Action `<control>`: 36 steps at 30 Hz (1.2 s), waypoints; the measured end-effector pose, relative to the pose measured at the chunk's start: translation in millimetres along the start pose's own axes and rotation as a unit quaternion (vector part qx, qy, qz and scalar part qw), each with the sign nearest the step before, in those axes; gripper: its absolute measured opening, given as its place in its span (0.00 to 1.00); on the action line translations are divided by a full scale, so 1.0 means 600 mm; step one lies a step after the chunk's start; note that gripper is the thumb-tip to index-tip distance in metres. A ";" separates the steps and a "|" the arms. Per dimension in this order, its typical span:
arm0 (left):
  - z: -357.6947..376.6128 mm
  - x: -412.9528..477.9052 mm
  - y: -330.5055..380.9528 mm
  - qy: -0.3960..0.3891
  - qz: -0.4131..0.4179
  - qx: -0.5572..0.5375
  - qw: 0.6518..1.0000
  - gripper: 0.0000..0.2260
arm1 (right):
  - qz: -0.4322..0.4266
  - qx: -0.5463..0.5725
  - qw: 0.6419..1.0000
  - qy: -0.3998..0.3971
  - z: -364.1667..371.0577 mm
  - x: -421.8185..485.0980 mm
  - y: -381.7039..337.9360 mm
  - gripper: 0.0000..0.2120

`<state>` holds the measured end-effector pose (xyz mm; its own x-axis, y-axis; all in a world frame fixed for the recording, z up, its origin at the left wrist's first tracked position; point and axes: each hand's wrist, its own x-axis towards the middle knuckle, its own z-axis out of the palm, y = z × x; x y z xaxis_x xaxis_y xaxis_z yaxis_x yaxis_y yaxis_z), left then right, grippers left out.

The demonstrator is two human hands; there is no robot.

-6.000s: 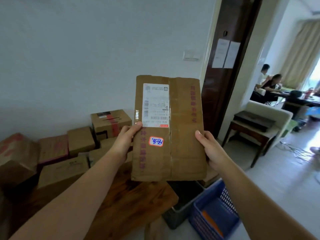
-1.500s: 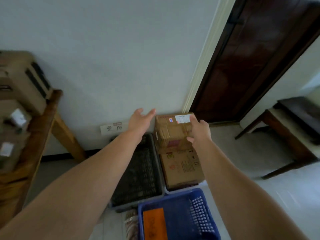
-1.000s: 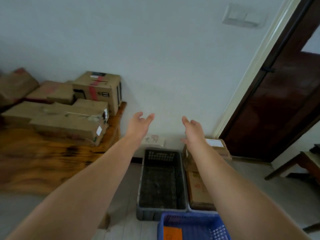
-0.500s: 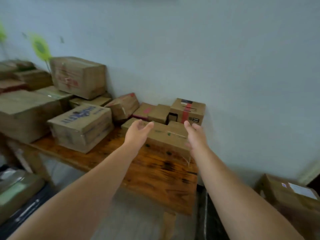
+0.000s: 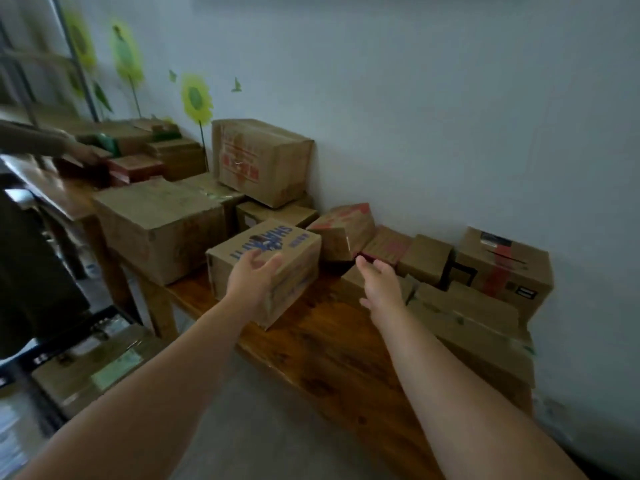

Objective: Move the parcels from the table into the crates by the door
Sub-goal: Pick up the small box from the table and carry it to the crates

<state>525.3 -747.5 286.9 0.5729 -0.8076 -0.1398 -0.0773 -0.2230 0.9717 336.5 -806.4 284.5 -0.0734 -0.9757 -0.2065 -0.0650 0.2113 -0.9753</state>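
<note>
L hand (image 5: 254,277) open, fingers spread, at box (image 5: 298,268) w/ upside-down blue print, illegible, R hand (image 5: 379,284) open, empty, above counter (image 5: 311,344)

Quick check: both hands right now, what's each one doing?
Left hand: open, fingers spread at the blue-printed box; not gripping it.
Right hand: open, holding nothing.

Brown cardboard parcels (image 5: 266,268) crowded on wooden table (image 5: 322,348).

Front carton (image 5: 298,279) brown, blue lettering (image 5: 268,241); corner carton (image 5: 519,285), red tape (image 5: 504,263); table (image 5: 313,344) reddish-brown; sunflower decals (image 5: 196,98) yellow.
</note>
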 end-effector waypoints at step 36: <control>-0.163 0.471 -0.129 -0.302 -0.038 0.184 0.935 0.26 | 0.185 -0.002 0.967 0.177 0.409 0.125 0.109 0.29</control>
<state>773.0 -905.1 191.1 0.0306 -0.9179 -0.3955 -0.3940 -0.3748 0.8393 570.9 -880.3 186.0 -0.4277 -0.7529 -0.5002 0.0264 0.5427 -0.8395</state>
